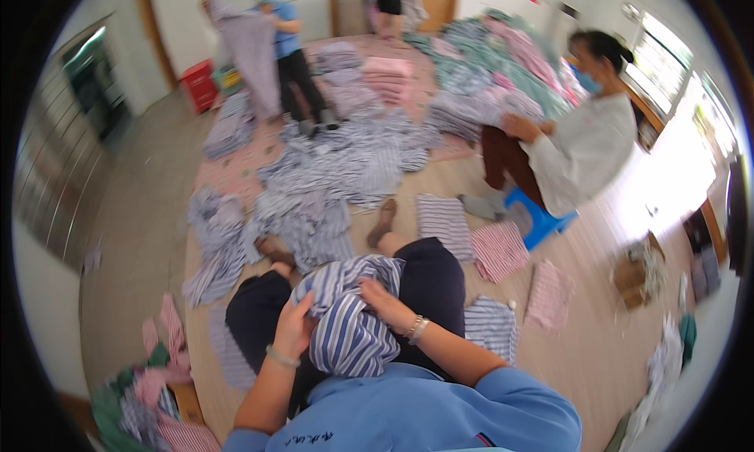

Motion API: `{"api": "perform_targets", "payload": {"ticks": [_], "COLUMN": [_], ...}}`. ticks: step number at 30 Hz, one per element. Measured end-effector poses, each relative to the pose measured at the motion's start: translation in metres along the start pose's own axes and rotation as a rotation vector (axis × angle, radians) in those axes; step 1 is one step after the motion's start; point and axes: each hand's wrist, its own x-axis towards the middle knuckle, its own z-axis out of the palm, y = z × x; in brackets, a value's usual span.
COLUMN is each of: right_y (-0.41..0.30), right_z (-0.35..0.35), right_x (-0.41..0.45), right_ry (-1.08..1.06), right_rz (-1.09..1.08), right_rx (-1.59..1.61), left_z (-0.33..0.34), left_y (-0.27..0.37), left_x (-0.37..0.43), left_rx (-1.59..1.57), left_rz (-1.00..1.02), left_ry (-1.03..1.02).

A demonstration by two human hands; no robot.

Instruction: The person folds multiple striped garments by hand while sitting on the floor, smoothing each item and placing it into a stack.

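Across my lap lies a bunched blue-and-white striped cloth (353, 340), probably a garment, with one part bulging toward my body. My left hand (296, 322) holds its left side, thumb up along the fabric. On the upper right of the bundle rests my right hand (386, 305), its fingers stretched out along the cloth; its thumb and any grip are hidden. Just beyond my feet spreads a large loose heap of blue-and-white striped garments (341, 163). A folded striped garment (492, 328) lies by my right thigh, and a pale striped piece (230, 352) is beside my left thigh.
Folded striped pieces (445, 225) and a red-striped one (499, 250) lie right of my foot. A person (589, 140) sits on a blue stool (536, 219); another (288, 45) stands holding up cloth. Mixed fabrics (159, 393) fill the lower left. A cardboard box (633, 278) stands right.
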Motion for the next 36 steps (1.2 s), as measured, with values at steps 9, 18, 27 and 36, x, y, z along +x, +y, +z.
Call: {"api": "perform_targets", "payload": {"ticks": [9, 18, 27, 36], "right_y": [-0.028, -0.066, -0.127, -0.152], "right_z": [0.038, 0.035, 0.035, 0.009], "right_x": [-0.048, -0.043, -0.028, 0.037], "right_ry": [-0.323, -0.176, 0.026, 0.168], "right_rz": [-0.357, -0.431, -0.513, -0.796], "right_rx": [-0.171, -0.261, -0.146, -0.703], "left_z": [0.031, 0.032, 0.02, -0.018], "left_y": [-0.028, 0.019, 0.05, 0.11], "left_x": [-0.038, -0.047, -0.024, 0.027], "left_rx": [0.386, 0.699, 1.074, 1.384], "left_rz": [0.209, 0.49, 0.602, 0.993], "left_ry": [-0.115, -0.194, -0.178, 0.146]}}
